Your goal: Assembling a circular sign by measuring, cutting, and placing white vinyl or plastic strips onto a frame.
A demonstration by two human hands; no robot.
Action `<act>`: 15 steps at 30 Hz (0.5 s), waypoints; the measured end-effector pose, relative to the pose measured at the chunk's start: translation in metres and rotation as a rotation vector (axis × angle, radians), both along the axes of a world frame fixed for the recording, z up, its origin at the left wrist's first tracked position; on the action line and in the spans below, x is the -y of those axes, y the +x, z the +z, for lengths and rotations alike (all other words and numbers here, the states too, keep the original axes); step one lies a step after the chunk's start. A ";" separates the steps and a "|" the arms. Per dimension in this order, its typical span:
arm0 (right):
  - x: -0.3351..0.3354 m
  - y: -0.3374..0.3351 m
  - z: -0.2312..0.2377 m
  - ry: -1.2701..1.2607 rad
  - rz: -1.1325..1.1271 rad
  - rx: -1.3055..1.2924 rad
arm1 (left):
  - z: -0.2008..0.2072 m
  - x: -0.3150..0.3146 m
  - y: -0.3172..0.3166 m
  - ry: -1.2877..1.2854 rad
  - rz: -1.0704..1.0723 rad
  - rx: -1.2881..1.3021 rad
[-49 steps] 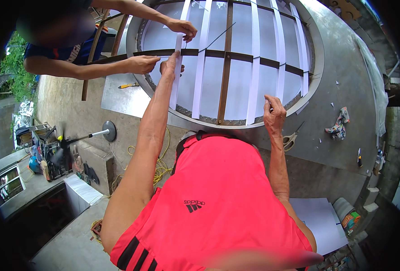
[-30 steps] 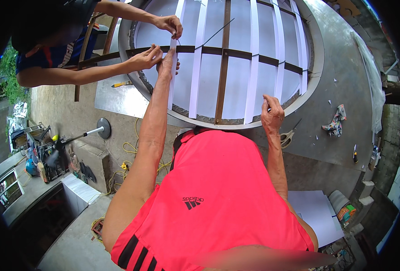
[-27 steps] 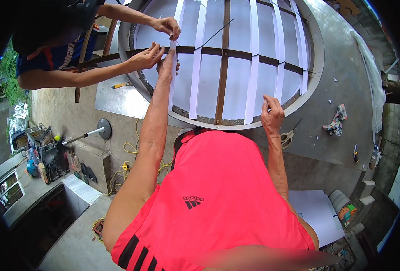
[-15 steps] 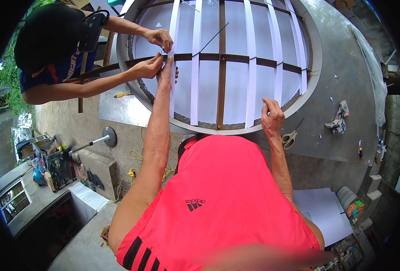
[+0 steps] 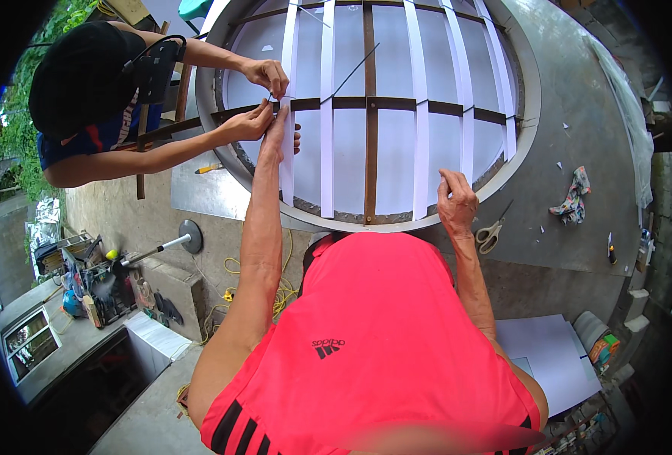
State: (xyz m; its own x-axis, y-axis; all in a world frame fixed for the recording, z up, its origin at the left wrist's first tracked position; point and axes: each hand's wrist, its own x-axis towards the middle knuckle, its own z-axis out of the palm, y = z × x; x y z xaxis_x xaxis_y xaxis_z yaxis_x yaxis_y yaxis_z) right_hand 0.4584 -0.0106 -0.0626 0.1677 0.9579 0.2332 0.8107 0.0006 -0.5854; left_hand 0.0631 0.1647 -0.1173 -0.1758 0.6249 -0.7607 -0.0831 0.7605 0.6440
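Note:
My left hand (image 5: 274,138) is closed round a white strip (image 5: 288,165) where it meets the dark cross bar (image 5: 402,104) of a large round frame. Its fingertips show on the strip's right side. Just above my hand, a co-worker's two hands (image 5: 258,102) pinch a thin dark tie at the same crossing. My right hand (image 5: 458,202) rests by the near right part of the grey rim (image 5: 524,125), fingers loosely curled together, with nothing seen in them. Several more white strips lie across the bars; a long black tie (image 5: 355,72) sticks up from one crossing.
Scissors (image 5: 489,237), a patterned cloth (image 5: 572,199) and a utility knife (image 5: 611,249) lie on the grey sheet to the right. A brush with a yellow handle (image 5: 208,168) is at the left. A yellow cord (image 5: 284,292) trails on the floor below; white sheets (image 5: 546,356) lie lower right.
The view has shifted slightly. The co-worker's hands have moved a little at the crossing and still hold the tie. My two hands stay in nearly the same places.

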 end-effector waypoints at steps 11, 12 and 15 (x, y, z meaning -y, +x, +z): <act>0.000 0.001 0.000 -0.028 0.009 0.012 | -0.007 0.007 0.003 0.074 -0.048 -0.038; 0.000 0.001 0.000 -0.025 0.008 0.016 | -0.008 0.006 0.003 0.088 -0.052 -0.035; 0.000 0.001 0.000 -0.026 0.010 0.010 | -0.007 0.006 0.000 0.070 -0.073 -0.029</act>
